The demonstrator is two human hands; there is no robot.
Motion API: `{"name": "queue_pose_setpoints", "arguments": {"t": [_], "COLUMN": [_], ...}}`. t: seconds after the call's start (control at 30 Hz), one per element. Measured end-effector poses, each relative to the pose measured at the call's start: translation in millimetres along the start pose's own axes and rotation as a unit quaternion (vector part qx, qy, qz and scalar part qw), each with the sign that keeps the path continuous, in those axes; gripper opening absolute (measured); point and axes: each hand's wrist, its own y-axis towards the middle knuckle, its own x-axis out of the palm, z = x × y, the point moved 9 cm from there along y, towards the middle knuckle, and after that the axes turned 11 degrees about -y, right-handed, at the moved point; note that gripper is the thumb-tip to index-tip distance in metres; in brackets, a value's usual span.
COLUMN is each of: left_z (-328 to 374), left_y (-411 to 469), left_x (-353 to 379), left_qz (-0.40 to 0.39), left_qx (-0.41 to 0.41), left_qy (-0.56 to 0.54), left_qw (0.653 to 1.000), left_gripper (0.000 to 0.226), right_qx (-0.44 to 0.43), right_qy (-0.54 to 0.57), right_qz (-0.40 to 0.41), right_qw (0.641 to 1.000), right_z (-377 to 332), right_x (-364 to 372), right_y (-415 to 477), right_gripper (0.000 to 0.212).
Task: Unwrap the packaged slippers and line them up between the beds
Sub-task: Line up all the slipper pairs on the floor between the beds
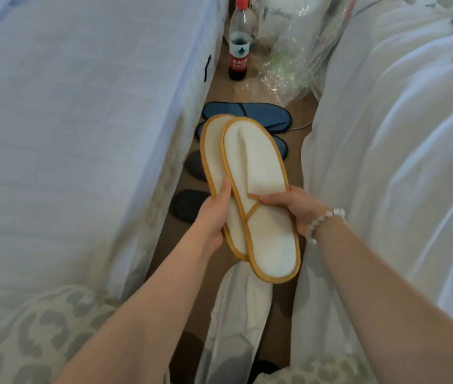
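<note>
I hold the pair of cream slippers (258,173) between both hands, out of their wrapper and stacked, one skewed over the other. My left hand (214,214) grips the lower slipper (214,151) at its edge, thumb on top and fingers curled beneath. My right hand (294,209) pinches the upper slipper (264,245) at its side, where the yellow strap meets the rim.

They look very light and thin, soft cloth with a flat floppy sole, so I judge they will sag and bend if held by one end. The cloth should not slip, and nothing here is fragile. The bound yellow rim near the middle looks like the firmest place to hold, one slipper per hand, to slide them apart.

Beyond my fingertips, on the floor (303,128) between the beds, lie the blue slippers (247,112). The dark slippers (189,206) lie just past my left hand, towards the left bed (81,134). The free floor seems to be below my wrists, nearer me
</note>
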Motion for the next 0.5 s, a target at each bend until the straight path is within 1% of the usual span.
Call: {"name": "queue_pose_setpoints", "arguments": {"t": [0.07,0.13,0.17,0.2,0.23,0.27,0.3,0.33,0.37,0.43,0.47,0.5], "left_z": [14,20,16,5,-14,-39,-74,-109,-137,-166,-173,-176], "left_y": [6,12,10,11,7,0,-9,-18,-27,-39,-42,-44], "left_x": [7,8,2,-13,-32,-50,-69,-85,-95,-102,-101,-98], "left_qz": [0.001,0.008,0.029,0.069,0.102,0.117,0.120,0.111,0.113,0.134,0.146,0.157], "left_qx": [0.002,0.003,-0.006,-0.018,-0.037,-0.071,-0.125,-0.184,-0.210,-0.191,-0.171,-0.162], "left_qy": [0.028,0.007,0.003,0.036,0.108,0.194,0.267,0.325,0.376,0.495,0.531,0.541], "left_qw": [1.000,1.000,1.000,0.997,0.988,0.971,0.948,0.921,0.895,0.837,0.817,0.810], "left_gripper": [0.050,0.057,0.055,0.048,0.040,0.051,0.078,0.099,0.108,0.106,0.102,0.099], "right_qx": [-0.018,-0.041,-0.050,-0.055,-0.057,-0.058,-0.058,-0.057,-0.053,-0.035,-0.025,-0.018], "right_qy": [0.014,0.020,0.023,0.026,0.032,0.036,0.039,0.044,0.048,0.066,0.080,0.091], "right_qz": [0.002,0.024,0.042,0.060,0.080,0.098,0.111,0.118,0.118,0.107,0.099,0.091], "right_qw": [1.000,0.999,0.998,0.996,0.995,0.993,0.991,0.990,0.990,0.991,0.992,0.992], "right_z": [-14,-30,-34,-36,-35,-31,-26,-20,-12,10,20,28], "right_x": [-7,-23,-33,-44,-55,-65,-73,-77,-77,-68,-62,-56], "right_y": [2,2,3,1,1,-2,-4,-7,-8,-10,-12,-12], "right_gripper": [0.051,0.055,0.058,0.063,0.070,0.076,0.077,0.074,0.069,0.061,0.059,0.057]}}
